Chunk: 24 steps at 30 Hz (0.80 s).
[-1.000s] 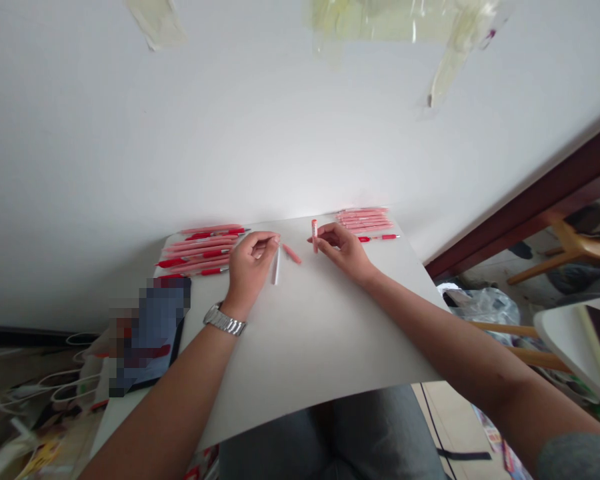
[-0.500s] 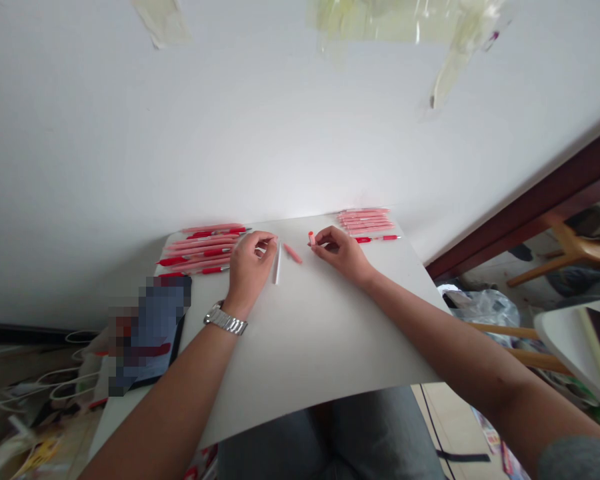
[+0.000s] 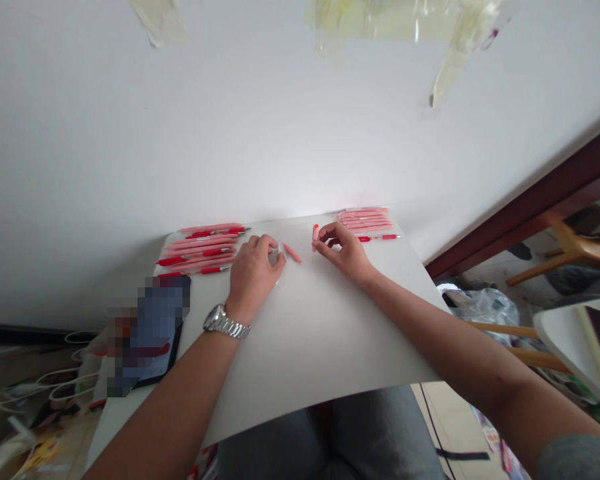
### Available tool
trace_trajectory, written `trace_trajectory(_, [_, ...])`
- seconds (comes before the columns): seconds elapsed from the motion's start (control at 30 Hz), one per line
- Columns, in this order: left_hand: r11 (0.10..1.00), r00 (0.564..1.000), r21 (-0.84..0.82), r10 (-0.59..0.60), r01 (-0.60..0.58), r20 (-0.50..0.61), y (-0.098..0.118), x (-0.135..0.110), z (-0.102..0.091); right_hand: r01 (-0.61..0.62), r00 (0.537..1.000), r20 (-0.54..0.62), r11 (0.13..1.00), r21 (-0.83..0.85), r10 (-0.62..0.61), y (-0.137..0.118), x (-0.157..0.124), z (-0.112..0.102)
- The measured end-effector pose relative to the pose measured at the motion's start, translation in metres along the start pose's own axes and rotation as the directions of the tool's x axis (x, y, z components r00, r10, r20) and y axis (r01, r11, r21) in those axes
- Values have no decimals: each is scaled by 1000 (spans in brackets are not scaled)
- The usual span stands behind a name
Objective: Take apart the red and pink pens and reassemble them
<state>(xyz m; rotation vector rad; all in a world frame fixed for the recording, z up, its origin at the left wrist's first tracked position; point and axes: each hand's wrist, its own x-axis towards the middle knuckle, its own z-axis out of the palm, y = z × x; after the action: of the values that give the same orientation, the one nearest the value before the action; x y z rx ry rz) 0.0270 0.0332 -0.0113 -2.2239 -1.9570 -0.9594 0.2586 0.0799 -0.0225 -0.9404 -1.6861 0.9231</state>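
In my right hand (image 3: 344, 252), thumb and fingers pinch a short pink tube-shaped pen part (image 3: 315, 233), held upright with its orange-red open end on top. My left hand (image 3: 258, 263), a steel watch at its wrist, has its fingers curled and closed over a slim clear tube (image 3: 280, 245). Most of that tube is hidden behind the fingers; only its two ends show. Between both hands a small pink tapered pen piece (image 3: 293, 253) lies on the white table (image 3: 310, 333).
Left of my hands lie several pink and red pens (image 3: 200, 250). A tablet (image 3: 155, 333) with a blurred screen lies nearer me. At the back right are a row of pink pens (image 3: 364, 220) and a red pen (image 3: 380, 238). The wall (image 3: 290, 133) borders the table's far edge.
My left hand has moved right and down onto the clear tube, which lay uncovered before. The pink part in my right hand is raised a little and shows more of its length.
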Motion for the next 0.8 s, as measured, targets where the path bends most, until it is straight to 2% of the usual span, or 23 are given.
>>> trace_trajectory(0.23, [982,999,186,20,-29,46,1,-2,-4,8,1000,3,1000,11,-8,0,0,0])
trace_trajectory(0.37, [968,999,249,12,-20,35,0,-2,-6,-4,1000,3,1000,-2,4,-1,0,0])
trace_trajectory(0.63, [985,998,162,-61,57,22,-1,-2,-5,-3,1000,6,1000,5,3,-1,0,0])
trace_trajectory(0.8, [995,998,83,-43,46,-42,-4,0,-1,-5,1000,7,1000,-1,5,-1,-1,0])
